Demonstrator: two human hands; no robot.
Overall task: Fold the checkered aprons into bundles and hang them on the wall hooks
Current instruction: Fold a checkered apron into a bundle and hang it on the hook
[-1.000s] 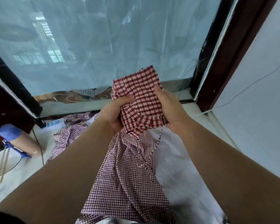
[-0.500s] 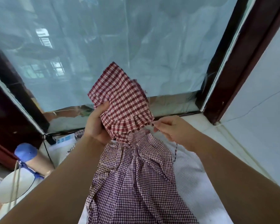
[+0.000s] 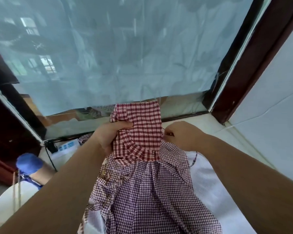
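grip: our left hand (image 3: 107, 137) clutches the folded red-check top of the apron (image 3: 140, 130); our right hand (image 3: 183, 135) pinches its right edge, seemingly at the strap (image 3: 195, 157).
apron: held up before the window (image 3: 125, 56), skirt (image 3: 150, 191) trailing onto the white cloth (image 3: 210, 191).
step: we judge folding, mid-bundle.
next: gather the skirt upward; hooks not in view.

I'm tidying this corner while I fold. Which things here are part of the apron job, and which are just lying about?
Job: apron, gripped by the left hand and pinched at its edge by the right hand.
Lying about: power strip, white cloth, blue-topped object.
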